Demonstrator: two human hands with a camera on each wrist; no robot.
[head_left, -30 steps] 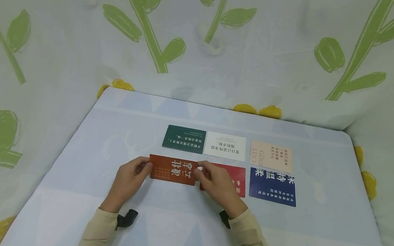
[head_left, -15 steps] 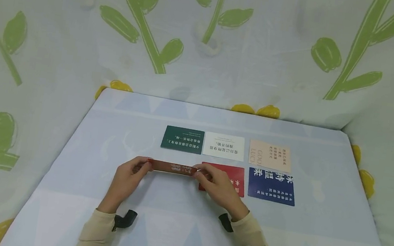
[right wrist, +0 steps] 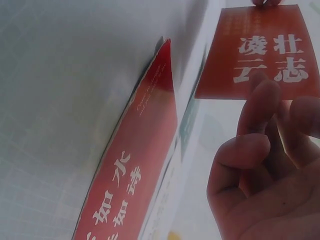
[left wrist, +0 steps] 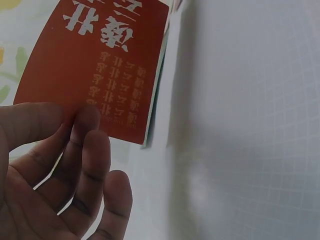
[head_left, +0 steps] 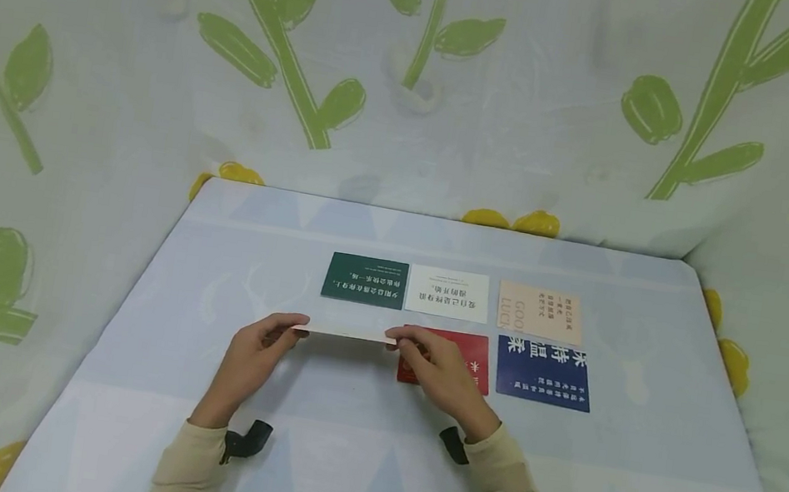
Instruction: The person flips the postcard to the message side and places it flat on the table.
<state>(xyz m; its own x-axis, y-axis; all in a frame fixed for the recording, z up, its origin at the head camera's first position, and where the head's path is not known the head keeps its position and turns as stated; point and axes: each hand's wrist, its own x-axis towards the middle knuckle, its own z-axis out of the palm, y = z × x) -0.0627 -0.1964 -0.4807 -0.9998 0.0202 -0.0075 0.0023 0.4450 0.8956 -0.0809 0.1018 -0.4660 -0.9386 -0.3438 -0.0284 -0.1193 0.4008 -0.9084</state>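
An orange-red card with large white characters is held up between both hands, seen nearly edge-on in the head view as a thin pale strip. My left hand pinches its left end between thumb and fingers. At the other end, my right hand pinches the card the same way; its forearm side overlaps a red card lying on the table. The orange-red card's printed face shows in both wrist views.
Beyond the hands, a green card, a white card and a pale pink card lie in a row. A dark blue card lies to the right of the red one. A flower-printed curtain rises behind the table.
The orange-red card has tilted in both hands, from its printed face showing to nearly edge-on in the head view. Both hands stay at about the same place; the other cards have not moved.
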